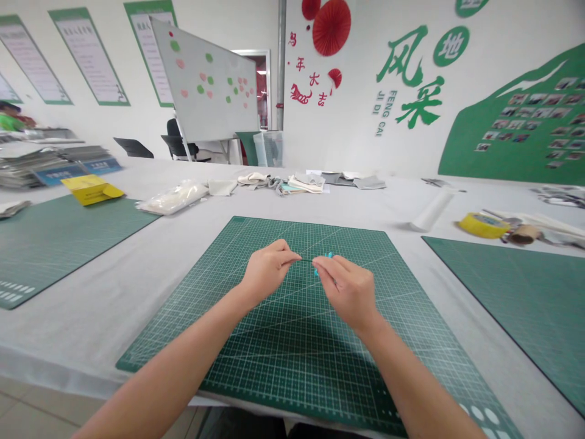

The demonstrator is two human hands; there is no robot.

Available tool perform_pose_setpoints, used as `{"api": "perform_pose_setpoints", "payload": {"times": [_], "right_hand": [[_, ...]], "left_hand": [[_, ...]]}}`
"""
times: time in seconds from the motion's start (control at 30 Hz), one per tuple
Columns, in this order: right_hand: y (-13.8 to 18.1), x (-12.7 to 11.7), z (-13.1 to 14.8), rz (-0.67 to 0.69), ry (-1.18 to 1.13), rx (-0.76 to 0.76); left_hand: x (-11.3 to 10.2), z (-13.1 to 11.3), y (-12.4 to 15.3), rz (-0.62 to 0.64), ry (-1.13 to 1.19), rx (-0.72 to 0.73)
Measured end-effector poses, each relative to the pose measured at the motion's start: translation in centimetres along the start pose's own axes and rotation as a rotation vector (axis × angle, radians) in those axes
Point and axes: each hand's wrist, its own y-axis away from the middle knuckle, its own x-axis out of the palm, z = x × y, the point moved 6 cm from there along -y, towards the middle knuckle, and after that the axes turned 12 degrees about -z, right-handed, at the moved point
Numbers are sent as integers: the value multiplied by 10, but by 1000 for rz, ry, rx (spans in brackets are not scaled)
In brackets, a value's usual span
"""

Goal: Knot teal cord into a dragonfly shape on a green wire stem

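Two hands (pixel 269 268) (pixel 350 286) pinch a thin dark strand (pixel 306 260) over a green mat (pixel 292 360).

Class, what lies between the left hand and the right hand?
A thin dark strand spans the gap between the left hand and the right hand, with the gridded green mat showing behind it in the head view.

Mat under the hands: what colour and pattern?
The mat is green with pale gridlines; head view shows it.

Wall (pixel 356 122): green 风采, FENG CAI, JI DI; red 年, 大, 吉 | green disc (pixel 451 46): 地
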Motion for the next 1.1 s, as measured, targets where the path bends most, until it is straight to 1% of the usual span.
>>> {"api": "perform_pose_setpoints", "payload": {"times": [0.13,0.27,0.43,0.57,0.7,0.77,0.83,1.0,1.1], "right_hand": [[-2,0,-15,12,-86,116],[-4,3,-28,43,-211,273],[-2,10,-45,98,-319,491],[6,23,-62,140,-462,682],[18,39,-72,181,-642,881],[24,47,-71,221,-697,975],[30,54,-68,261,-740,1038],[37,61,-59,279,-776,1121],[38,61,-55,303,-770,1105]], "left_hand": [[1,-6,0,99,10,95],[1,-9,0,183,94,146],[1,-13,1,263,194,156],[-2,-18,1,292,317,119],[-5,-20,-3,271,482,30],[-6,-18,-5,240,530,-30],[-7,-13,-7,190,558,-85],[-5,5,-10,50,609,-242],[-4,15,-8,-5,611,-316]]}}
